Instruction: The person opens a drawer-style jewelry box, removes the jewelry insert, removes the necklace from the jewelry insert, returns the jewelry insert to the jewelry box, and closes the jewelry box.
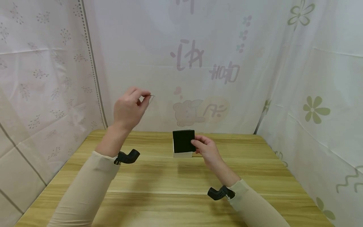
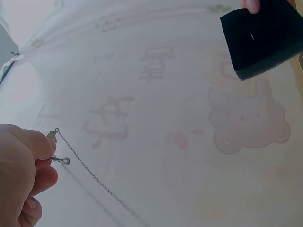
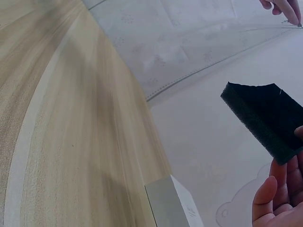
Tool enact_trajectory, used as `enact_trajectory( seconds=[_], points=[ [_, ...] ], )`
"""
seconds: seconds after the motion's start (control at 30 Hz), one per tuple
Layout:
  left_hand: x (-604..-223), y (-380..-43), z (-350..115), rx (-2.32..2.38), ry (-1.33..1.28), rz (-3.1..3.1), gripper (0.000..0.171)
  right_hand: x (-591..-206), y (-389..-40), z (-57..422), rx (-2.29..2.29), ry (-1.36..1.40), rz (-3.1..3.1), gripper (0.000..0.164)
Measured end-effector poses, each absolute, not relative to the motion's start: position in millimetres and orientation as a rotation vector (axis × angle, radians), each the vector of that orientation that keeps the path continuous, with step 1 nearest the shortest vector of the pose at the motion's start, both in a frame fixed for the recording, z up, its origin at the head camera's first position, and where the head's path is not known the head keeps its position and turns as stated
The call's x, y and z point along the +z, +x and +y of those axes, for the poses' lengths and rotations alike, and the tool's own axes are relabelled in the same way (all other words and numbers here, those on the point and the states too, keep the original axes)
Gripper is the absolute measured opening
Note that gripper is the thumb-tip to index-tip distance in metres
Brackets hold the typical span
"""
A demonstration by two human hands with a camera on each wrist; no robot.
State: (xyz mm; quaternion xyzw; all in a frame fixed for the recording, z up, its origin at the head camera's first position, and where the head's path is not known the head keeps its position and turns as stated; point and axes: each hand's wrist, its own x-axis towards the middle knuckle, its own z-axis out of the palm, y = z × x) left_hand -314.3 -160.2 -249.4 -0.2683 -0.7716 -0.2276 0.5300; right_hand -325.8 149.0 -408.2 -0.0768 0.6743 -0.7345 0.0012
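Note:
High over the left part of the table, my left hand pinches a thin silver chain by its end, between thumb and forefinger. A small clasp and a tiny round bead show at the fingertips in the left wrist view, and the chain hangs down from there. My right hand grips a square black foam pad by its right edge, thumb on the near face. The pad is tilted up, and a small slit shows in it. Behind the pad, a white box stands on the table, mostly hidden in the head view.
The wooden table ends at a printed white curtain at the back, with more curtain on both sides. Black camera mounts sit on both wrists, over beige sleeves.

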Motion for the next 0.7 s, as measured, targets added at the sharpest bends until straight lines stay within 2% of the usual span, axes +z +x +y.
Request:
enact_trajectory(
  seconds=[0.7],
  points=[
    [-266,-312,-180,-0.595,-0.606,-1.908,0.005,-406,-323,150,-2.283,-0.244,2.144,0.011]
  ],
)
